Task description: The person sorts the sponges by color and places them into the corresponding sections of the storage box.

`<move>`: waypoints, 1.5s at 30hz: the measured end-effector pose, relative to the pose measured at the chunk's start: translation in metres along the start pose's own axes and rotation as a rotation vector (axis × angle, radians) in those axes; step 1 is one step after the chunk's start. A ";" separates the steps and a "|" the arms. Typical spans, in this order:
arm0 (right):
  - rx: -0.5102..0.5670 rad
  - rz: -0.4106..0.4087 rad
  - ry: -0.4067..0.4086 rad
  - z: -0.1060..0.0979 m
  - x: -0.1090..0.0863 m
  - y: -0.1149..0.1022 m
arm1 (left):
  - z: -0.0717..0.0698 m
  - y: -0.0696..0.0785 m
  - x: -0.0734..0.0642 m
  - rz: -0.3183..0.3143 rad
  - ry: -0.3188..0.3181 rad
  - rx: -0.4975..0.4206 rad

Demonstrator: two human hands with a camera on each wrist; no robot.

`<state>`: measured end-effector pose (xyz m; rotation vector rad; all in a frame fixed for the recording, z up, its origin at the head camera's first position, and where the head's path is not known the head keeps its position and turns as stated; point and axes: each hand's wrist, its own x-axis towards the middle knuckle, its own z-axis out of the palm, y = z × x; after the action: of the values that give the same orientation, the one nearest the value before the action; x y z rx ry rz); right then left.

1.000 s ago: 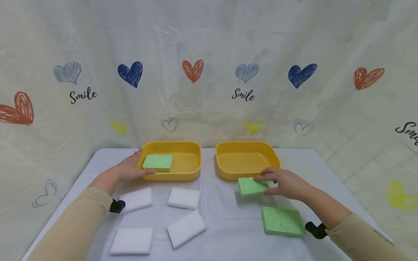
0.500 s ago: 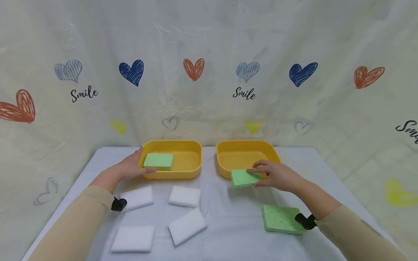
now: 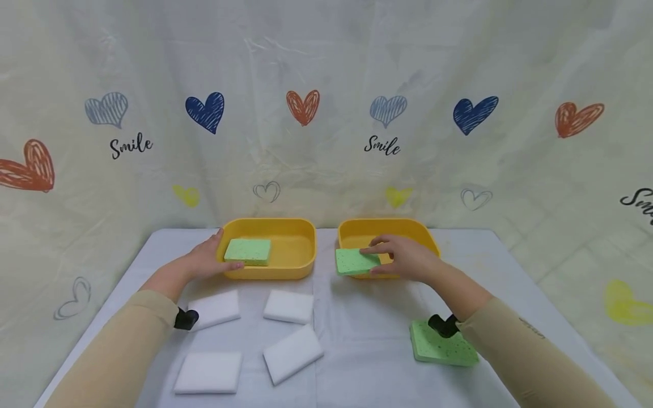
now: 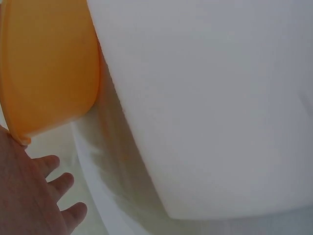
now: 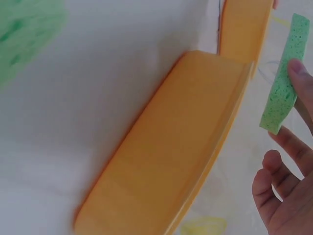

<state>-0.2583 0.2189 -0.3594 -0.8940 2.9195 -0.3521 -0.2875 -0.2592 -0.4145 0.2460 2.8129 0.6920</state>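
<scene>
My left hand holds the left end of the left yellow container, its thumb along the front rim. Inside that container lies a green speckled sponge. My right hand pinches another green sponge between thumb and fingers, raised at the front left of the right yellow container. In the right wrist view this held sponge is seen edge-on, above the container's rim. A third green sponge lies at the right front, partly behind my right wrist.
Several white sponge-like blocks lie at the left front, among them one block before the left container and one near the front. A white cloth covers the table. Behind it hangs a curtain printed with hearts.
My right hand has carried its green sponge leftward, up and away from me, to the right container's front left rim. The left hand has stayed at the left container.
</scene>
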 end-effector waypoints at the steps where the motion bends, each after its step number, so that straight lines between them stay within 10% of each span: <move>1: -0.008 0.019 -0.010 0.000 0.004 -0.003 | 0.000 0.000 0.000 -0.004 0.000 -0.001; 17: 0.040 0.031 -0.057 0.009 0.071 -0.043 | 0.011 -0.028 0.017 -0.004 0.006 -0.015; 45: -0.149 0.100 -0.182 0.038 0.156 -0.094 | -0.001 0.000 0.002 0.004 -0.008 -0.002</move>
<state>-0.3313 0.0485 -0.3739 -0.7488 2.8353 -0.0437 -0.2896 -0.2596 -0.4142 0.2540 2.8052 0.6929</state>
